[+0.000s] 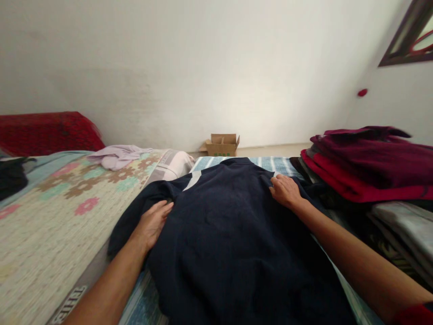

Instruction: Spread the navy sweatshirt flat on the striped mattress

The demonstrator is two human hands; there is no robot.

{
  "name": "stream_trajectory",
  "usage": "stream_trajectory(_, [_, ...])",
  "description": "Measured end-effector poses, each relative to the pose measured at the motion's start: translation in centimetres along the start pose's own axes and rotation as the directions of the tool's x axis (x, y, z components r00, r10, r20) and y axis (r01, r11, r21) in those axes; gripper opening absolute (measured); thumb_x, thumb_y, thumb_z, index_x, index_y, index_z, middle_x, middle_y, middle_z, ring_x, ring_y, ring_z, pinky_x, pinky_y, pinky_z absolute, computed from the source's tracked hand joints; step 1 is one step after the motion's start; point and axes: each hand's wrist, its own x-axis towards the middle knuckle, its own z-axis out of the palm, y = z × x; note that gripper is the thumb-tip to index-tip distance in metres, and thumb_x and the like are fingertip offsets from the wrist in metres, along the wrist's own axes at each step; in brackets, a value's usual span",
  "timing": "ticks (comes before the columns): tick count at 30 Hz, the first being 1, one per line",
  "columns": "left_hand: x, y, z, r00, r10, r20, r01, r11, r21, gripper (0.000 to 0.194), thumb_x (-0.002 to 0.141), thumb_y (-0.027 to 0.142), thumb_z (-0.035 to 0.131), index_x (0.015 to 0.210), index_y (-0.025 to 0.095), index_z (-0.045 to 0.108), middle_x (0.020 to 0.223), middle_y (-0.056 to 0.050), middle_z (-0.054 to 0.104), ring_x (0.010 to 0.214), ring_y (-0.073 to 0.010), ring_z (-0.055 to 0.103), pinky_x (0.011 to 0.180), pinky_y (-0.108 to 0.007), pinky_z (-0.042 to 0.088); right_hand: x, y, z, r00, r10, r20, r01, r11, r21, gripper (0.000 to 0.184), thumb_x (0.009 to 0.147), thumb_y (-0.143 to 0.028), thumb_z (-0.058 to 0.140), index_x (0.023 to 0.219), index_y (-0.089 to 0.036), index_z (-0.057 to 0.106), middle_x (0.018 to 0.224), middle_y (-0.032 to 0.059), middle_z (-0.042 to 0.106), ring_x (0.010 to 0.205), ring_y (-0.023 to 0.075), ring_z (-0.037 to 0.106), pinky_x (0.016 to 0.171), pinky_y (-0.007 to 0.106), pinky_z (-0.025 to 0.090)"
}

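Observation:
A dark navy shirt with white shoulder stripes lies spread flat on a blue striped sheet. My left hand rests palm down on the shirt's left side, near its sleeve, fingers together and flat. At the shirt's far right shoulder my right hand presses on the cloth, its fingers curled at the edge of the fabric. Neither hand lifts the shirt.
A stack of folded maroon and red clothes stands at the right, with grey folded cloth below it. A floral mat lies at the left, a lilac garment on it. A small cardboard box sits by the white wall.

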Motion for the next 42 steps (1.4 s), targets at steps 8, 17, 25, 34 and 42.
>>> stream_trajectory(8, [-7.4,-2.4,-2.9,0.953,-0.173,0.248,0.180,0.984,-0.004,0.046,0.077,0.029,0.065,0.120,0.014,0.058,0.100,-0.012,0.070,0.091,-0.0270,0.067,0.081,-0.037,0.055,-11.8,1.7,-0.9,0.958,0.279,-0.068,-0.224,0.873,0.434,0.029,0.085,-0.038,0.047,0.097,-0.019,0.065,0.099,0.0067,0.067,0.089,0.0207,0.062,0.072,0.028,0.041])
stream_trajectory(17, [-12.6,-2.6,-4.2,0.800,0.016,0.600,-0.230,0.931,0.282,0.074,0.059,0.030,0.079,0.127,0.018,0.052,0.123,-0.009,0.061,0.120,-0.0294,0.050,0.101,-0.039,0.040,-20.7,2.8,-0.4,0.814,0.494,0.307,-0.564,0.543,0.622,0.057,0.076,-0.049,0.055,0.115,-0.008,0.055,0.073,0.0085,0.067,0.069,0.0244,0.065,0.057,0.031,0.044])
stream_trajectory(25, [-13.9,-0.4,-1.4,0.852,0.205,0.482,-0.351,0.906,0.236,0.069,0.054,0.017,0.073,0.121,0.014,0.055,0.105,-0.006,0.069,0.098,-0.0271,0.063,0.087,-0.035,0.049,-23.2,0.2,-1.7,0.804,0.197,0.561,-0.560,-0.067,0.826,0.020,0.066,-0.029,0.067,0.081,-0.018,0.062,0.076,0.0059,0.071,0.070,0.0202,0.067,0.060,0.027,0.050])
stream_trajectory(34, [-14.7,-2.5,-6.6,0.974,-0.155,0.168,0.107,0.958,0.264,0.033,0.049,0.012,0.068,0.080,0.016,0.057,0.060,0.000,0.065,0.048,-0.0177,0.060,0.045,-0.030,0.050,-25.5,1.5,-2.1,0.770,0.230,0.595,-0.591,-0.094,0.801,0.042,0.071,-0.041,0.066,0.103,-0.016,0.057,0.077,0.0042,0.068,0.059,0.0153,0.062,0.048,0.024,0.044])
stream_trajectory(42, [-18.0,-5.3,-6.3,0.986,-0.061,0.155,0.017,0.962,0.274,0.047,0.060,0.030,0.077,0.100,0.018,0.056,0.088,-0.005,0.070,0.071,-0.0196,0.067,0.060,-0.029,0.053,-28.8,-1.3,-3.0,0.847,0.274,0.456,-0.506,0.153,0.849,0.087,0.064,-0.040,0.069,0.138,-0.019,0.029,0.067,-0.0026,0.062,0.058,0.0172,0.059,0.045,0.024,0.040])
